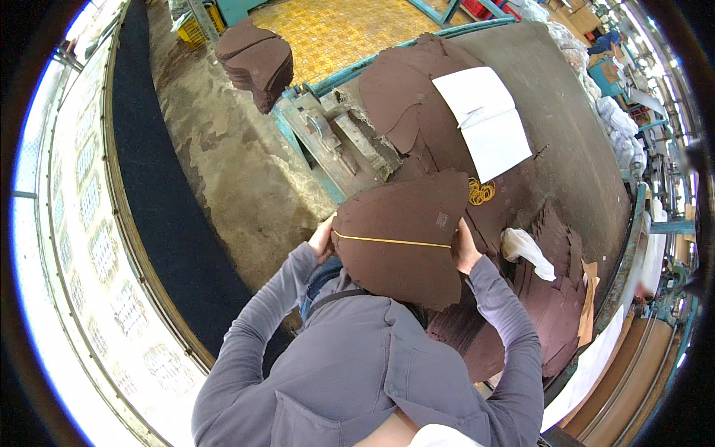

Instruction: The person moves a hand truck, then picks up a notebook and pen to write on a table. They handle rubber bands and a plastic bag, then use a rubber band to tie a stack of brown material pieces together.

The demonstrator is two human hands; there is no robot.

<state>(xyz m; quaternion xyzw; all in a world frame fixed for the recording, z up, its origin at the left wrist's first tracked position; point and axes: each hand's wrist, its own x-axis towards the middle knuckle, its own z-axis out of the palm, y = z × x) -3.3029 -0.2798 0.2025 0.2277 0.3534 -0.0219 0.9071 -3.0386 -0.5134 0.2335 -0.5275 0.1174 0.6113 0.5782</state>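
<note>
A stack of dark brown, flat cut pieces [398, 208], looking like fabric, is held in front of my body. Around its middle runs a thin yellow rubber band [391, 241]. At the stack's left edge, my left hand [322, 240] is closed on it. My right hand [465, 249] grips the opposite edge, close to the band's right end. A small loose heap of yellow rubber bands [481, 192] lies on the table just beyond my right hand. How thick the held stack is cannot be seen from above.
More brown pieces [406, 89] cover the table [551, 74] ahead, under white paper sheets [484, 123]. To the right are fanned brown pieces [551, 313] and a crumpled white bag [527, 252]. A metal fixture [335, 141] sits at the table's left edge, near another brown stack [257, 59].
</note>
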